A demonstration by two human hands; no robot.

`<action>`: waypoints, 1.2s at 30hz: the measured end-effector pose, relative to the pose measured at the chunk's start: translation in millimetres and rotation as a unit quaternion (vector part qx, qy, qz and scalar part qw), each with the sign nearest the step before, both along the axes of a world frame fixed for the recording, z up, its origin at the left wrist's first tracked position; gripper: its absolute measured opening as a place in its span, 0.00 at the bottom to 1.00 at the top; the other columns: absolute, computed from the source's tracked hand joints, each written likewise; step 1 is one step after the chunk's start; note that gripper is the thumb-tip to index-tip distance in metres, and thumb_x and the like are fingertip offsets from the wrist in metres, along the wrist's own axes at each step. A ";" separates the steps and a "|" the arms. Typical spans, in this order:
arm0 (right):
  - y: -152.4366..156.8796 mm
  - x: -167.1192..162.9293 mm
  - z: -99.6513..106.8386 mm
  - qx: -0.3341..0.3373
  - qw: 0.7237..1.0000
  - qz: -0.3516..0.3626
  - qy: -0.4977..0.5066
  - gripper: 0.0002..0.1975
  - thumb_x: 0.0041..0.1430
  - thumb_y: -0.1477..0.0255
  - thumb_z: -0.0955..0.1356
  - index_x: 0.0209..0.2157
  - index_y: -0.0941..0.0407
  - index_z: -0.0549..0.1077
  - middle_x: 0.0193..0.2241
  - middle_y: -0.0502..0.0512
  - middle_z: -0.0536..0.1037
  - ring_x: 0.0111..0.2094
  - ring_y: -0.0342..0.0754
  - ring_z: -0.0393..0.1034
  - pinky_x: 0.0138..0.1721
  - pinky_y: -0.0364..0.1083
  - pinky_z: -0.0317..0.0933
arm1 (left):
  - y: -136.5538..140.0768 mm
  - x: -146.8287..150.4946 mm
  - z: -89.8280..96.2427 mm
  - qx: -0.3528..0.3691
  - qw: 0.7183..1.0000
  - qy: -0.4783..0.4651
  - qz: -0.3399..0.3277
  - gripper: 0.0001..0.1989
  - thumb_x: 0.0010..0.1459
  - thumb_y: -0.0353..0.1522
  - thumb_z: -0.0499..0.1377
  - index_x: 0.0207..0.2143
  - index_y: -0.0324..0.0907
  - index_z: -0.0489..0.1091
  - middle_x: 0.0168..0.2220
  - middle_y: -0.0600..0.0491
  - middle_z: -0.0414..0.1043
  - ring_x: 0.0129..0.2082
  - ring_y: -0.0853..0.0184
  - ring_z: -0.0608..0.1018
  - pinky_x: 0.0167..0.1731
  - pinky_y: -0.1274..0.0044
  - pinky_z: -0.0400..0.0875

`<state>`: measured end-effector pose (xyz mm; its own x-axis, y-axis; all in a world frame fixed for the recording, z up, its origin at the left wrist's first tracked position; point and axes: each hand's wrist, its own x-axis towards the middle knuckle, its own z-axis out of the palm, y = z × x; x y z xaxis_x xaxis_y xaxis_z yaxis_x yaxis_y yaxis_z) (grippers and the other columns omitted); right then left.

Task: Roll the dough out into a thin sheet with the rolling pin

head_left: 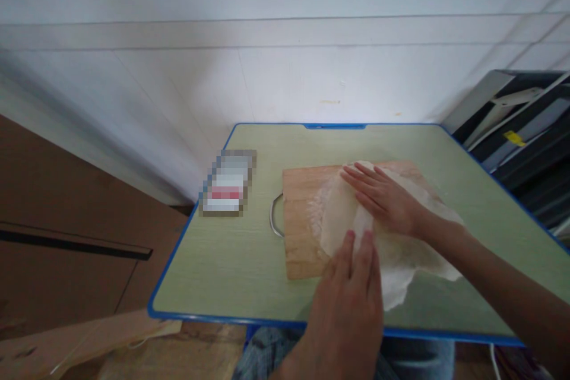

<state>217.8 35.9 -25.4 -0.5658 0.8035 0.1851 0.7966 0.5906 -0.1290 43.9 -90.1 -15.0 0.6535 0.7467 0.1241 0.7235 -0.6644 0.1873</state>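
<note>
A thin, pale sheet of dough (pixel 341 214) lies over a wooden cutting board (pixel 300 225), hanging past its right and front edges onto the table. My right hand (pixel 387 199) rests flat on the dough's upper part, fingers stretched out toward the left. From the front, my left hand (pixel 350 297) reaches in with extended fingers, its fingertips touching the dough near the middle. Between the hands runs a paler strip; whether it is a fold or something under the sheet I cannot tell. White flour is dusted on the board left of the dough.
The board's metal handle (pixel 275 215) sticks out to the left. A blurred-out flat object (pixel 228 183) lies on the left of the green table (pixel 214 267), which has a blue rim. Behind it stands a white wall (pixel 285 80); dark stacked items (pixel 525 130) are at right.
</note>
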 end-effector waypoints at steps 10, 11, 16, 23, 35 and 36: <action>19.9 -47.3 11.4 -0.007 0.999 0.014 -0.029 0.26 0.65 0.68 0.50 0.62 0.55 0.55 0.61 0.56 0.60 0.62 0.51 0.52 0.62 0.63 0.40 | 18.2 -24.6 -1.4 -0.031 0.998 -0.030 -0.036 0.28 0.55 0.20 0.46 0.60 0.28 0.55 0.65 0.42 0.46 0.64 0.48 0.50 0.54 0.63 0.66; 26.0 -58.5 13.7 -0.012 0.999 0.018 -0.035 0.26 0.65 0.68 0.51 0.63 0.54 0.54 0.62 0.56 0.59 0.62 0.51 0.52 0.62 0.62 0.40 | 20.1 -31.8 -0.8 -0.044 0.998 -0.042 -0.028 0.31 0.53 0.19 0.45 0.61 0.29 0.52 0.66 0.41 0.44 0.64 0.49 0.49 0.55 0.63 0.65; 49.4 -99.9 19.3 -0.053 0.997 0.030 -0.056 0.27 0.65 0.67 0.51 0.64 0.55 0.50 0.64 0.57 0.54 0.64 0.51 0.47 0.62 0.60 0.41 | 20.6 -54.3 -2.1 -0.072 0.994 -0.077 0.028 0.39 0.49 0.16 0.44 0.64 0.29 0.38 0.66 0.35 0.37 0.66 0.55 0.43 0.58 0.62 0.60; 49.7 -94.2 17.6 -0.013 0.998 0.036 -0.043 0.26 0.65 0.69 0.53 0.62 0.59 0.56 0.63 0.61 0.55 0.64 0.54 0.48 0.61 0.61 0.44 | 11.6 -38.9 0.8 -0.079 0.992 -0.056 0.081 0.36 0.50 0.15 0.42 0.64 0.27 0.42 0.66 0.35 0.38 0.65 0.54 0.43 0.59 0.62 0.58; -34.9 33.0 -4.5 0.043 0.996 -0.072 0.002 0.25 0.67 0.66 0.51 0.60 0.60 0.59 0.61 0.60 0.59 0.64 0.51 0.47 0.60 0.61 0.47 | 8.4 3.7 -4.9 0.091 0.992 -0.037 -0.077 0.22 0.67 0.29 0.38 0.56 0.32 0.62 0.60 0.48 0.62 0.61 0.63 0.62 0.56 0.75 0.63; -30.6 25.8 -4.6 0.040 0.996 -0.075 0.004 0.26 0.67 0.66 0.50 0.60 0.60 0.59 0.62 0.60 0.58 0.64 0.51 0.47 0.60 0.60 0.48 | 12.5 0.8 -3.5 0.082 0.993 -0.034 -0.074 0.22 0.67 0.29 0.38 0.57 0.32 0.61 0.60 0.48 0.61 0.61 0.61 0.61 0.56 0.74 0.64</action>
<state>243.5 5.3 -30.0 -0.4380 0.8616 0.2567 0.8761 0.4731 -0.0931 44.7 -77.6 -18.5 0.7404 0.6093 0.2839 0.6053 -0.7880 0.1125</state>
